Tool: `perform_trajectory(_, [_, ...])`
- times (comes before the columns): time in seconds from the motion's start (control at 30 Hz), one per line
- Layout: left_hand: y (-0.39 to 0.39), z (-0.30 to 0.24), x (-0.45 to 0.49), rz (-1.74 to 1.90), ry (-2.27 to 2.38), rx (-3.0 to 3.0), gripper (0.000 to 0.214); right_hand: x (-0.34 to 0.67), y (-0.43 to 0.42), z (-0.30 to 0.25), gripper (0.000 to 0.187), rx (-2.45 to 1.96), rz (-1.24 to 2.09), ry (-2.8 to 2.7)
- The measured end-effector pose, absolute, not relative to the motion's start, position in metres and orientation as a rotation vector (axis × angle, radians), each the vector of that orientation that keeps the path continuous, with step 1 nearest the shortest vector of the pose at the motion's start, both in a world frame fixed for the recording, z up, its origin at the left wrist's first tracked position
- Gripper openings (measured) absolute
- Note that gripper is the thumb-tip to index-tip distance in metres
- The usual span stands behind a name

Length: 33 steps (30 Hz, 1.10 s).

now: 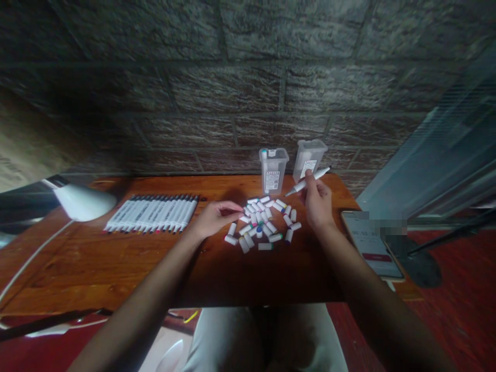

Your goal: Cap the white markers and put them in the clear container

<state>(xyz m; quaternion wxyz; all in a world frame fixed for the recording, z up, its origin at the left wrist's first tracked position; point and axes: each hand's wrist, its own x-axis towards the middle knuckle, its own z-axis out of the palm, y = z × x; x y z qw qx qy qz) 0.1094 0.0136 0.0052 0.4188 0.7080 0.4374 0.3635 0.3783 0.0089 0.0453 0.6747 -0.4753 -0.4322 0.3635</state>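
Observation:
My right hand [318, 200] is closed around a white marker [309, 182], held slanted above the table with its uncapped dark tip pointing down to the left. A loose pile of white marker caps [265, 246] with coloured ends lies between my hands. At the pile's left edge, my left hand [217, 217] has its thumb and fingers pinched together at a marker cap [247, 211]. Left of that hand, a row of capped white markers [153, 214] lies side by side on the table.
Two clear plastic containers [279, 174] [314, 150] with labels stand against the brick wall [248, 88]. A phone [372, 248] lies at the right end of the wooden table [217, 279]. A white lamp [83, 201] with its cord stands at the left.

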Motion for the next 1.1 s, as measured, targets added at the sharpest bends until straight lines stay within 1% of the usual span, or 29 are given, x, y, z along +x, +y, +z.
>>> perform_trajectory(0.17, [0.010,0.009,0.111,0.953,1.174,1.940,0.029,0.378,0.011,0.042,0.050,-1.043,0.860,-0.957])
perform_trajectory(0.4, [0.007,0.015,0.113,1.318,1.397,1.911,0.030,0.375,0.012,0.034,0.049,-1.062,0.856,-1.053])
perform_trajectory(0.5, [0.006,0.017,0.113,1.338,1.434,1.918,0.029,0.375,0.012,0.034,0.049,-1.051,0.839,-1.071])
perform_trajectory(0.6, [0.006,0.014,0.112,1.315,1.420,1.943,0.029,0.375,0.011,0.037,0.042,-1.029,0.849,-1.091])
perform_trajectory(0.77, [0.006,0.010,0.112,1.274,1.401,2.002,0.029,0.373,0.002,0.037,0.033,-1.007,0.934,-1.452])
perform_trajectory(0.9, [0.005,0.013,0.112,1.303,1.408,1.998,0.029,0.371,-0.003,0.029,0.024,-0.998,0.829,-1.895])
perform_trajectory(0.97, [0.005,0.015,0.112,1.324,1.401,2.001,0.028,0.371,-0.004,0.027,0.026,-0.966,0.779,-2.033])
perform_trajectory(1.1, [0.006,0.014,0.111,1.345,1.378,2.021,0.027,0.375,0.000,0.027,0.036,-1.019,0.664,-2.161])
